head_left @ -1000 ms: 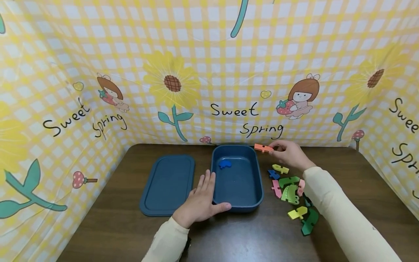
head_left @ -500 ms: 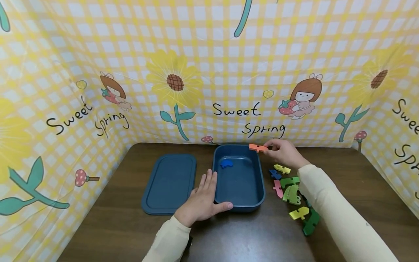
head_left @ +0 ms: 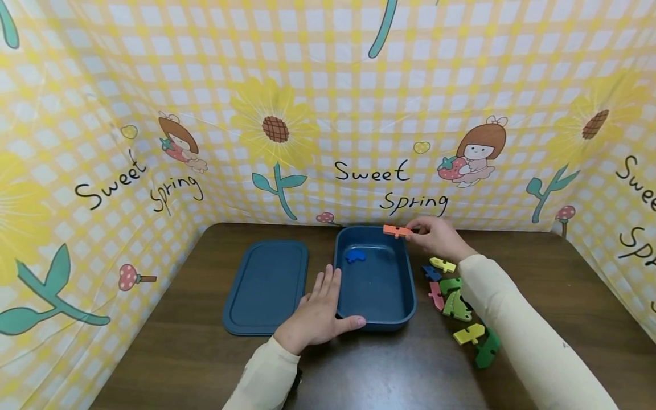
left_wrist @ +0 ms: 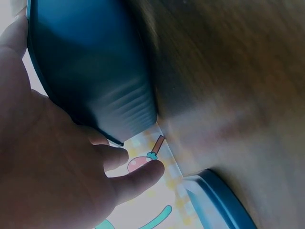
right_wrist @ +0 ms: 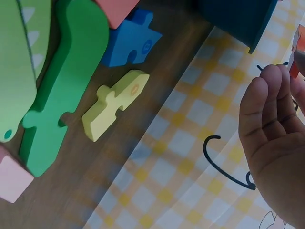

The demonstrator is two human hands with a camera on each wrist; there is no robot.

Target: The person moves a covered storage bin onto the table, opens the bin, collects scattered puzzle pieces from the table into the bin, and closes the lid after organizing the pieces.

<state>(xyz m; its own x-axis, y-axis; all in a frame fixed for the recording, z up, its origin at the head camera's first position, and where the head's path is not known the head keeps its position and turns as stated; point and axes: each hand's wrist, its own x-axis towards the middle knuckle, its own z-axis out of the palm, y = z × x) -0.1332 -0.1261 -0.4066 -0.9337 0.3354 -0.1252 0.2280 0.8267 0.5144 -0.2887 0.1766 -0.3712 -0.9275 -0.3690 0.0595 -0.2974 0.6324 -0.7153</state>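
An orange puzzle piece [head_left: 394, 230] is pinched between the thumb and fingers of my right hand [head_left: 435, 236], over the back right corner of a dark blue box [head_left: 376, 296]. In the right wrist view the orange piece [right_wrist: 298, 50] shows only in part at the edge. My left hand [head_left: 314, 316] lies with straight fingers along the left wall of the box, its thumb at the front rim. The left wrist view has that hand [left_wrist: 57, 148] beside the box wall [left_wrist: 95, 71]. One blue puzzle piece [head_left: 355, 255] lies inside the box, near the back left.
Right of the box lie several wooden pieces: yellow [head_left: 468, 334], pink [head_left: 436, 296], blue [head_left: 431, 273], green [head_left: 487, 348] and a crocodile head [head_left: 456, 306]. The right sleeve covers part of them. A dark blue lid [head_left: 266, 287] lies left of the box. Patterned cloth [head_left: 328, 114] rises behind the table.
My right hand has carried the orange piece leftward, from beside the box to over its back right corner. The left hand has stayed at the box.
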